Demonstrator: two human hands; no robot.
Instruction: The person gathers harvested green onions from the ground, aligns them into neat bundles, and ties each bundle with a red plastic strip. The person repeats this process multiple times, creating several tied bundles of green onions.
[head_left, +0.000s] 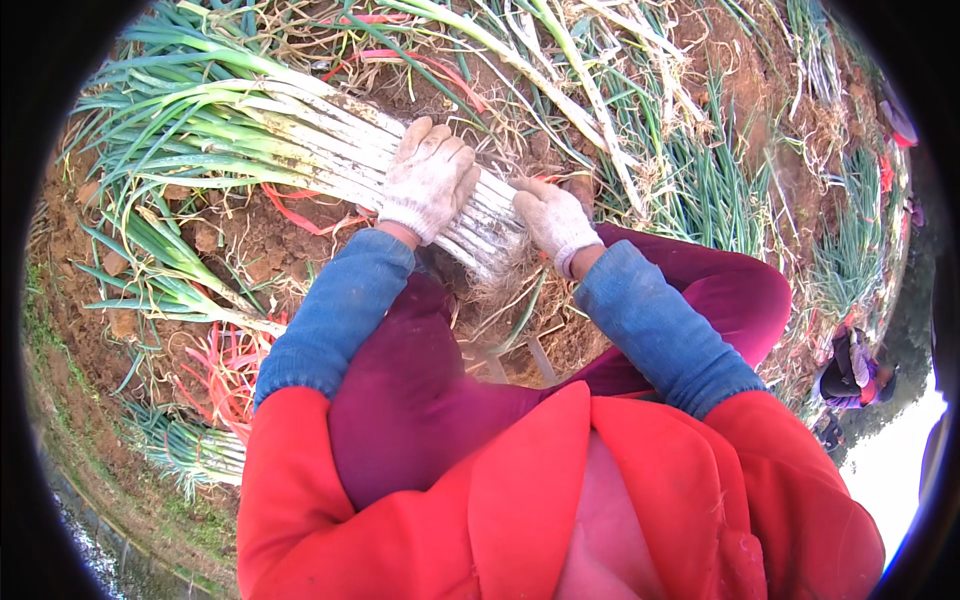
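Observation:
A thick bundle of long green onions (330, 139) lies slantwise before me, its green leaves at the upper left and its white stems and roots towards the centre. My left hand (431, 180), in a pale knit glove, rests over the white stems with its fingers curled across them. By the root end is my right hand (553, 217), gloved too, its fingertips at the edge of the stems; whether it grips any is hidden. Red plastic ribbon (300, 214) runs beside the bundle on the soil.
Loose onions (592, 112) lie beyond my hands, with more piles (712, 195) to the right. Red ribbons (229, 367) and a bunch of onions (195, 450) are at the left. Another person (851, 371) is far off at the right.

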